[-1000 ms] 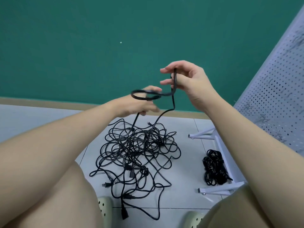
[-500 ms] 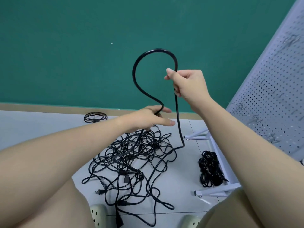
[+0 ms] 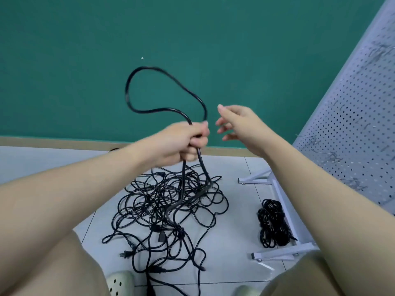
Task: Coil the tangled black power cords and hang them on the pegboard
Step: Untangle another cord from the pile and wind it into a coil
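Fingers of the left hand (image 3: 183,142) curl round a black power cord (image 3: 136,108), its loop standing above the fist. The right hand (image 3: 241,127) hovers just beside it, fingers spread, holding nothing. Below both hands lies the tangled cord pile (image 3: 171,206); the pegboard (image 3: 352,129) stands right of the right hand.

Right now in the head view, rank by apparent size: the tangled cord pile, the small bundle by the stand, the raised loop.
1. tangled cord pile
2. raised loop, though nearer the camera, which inflates it
3. small bundle
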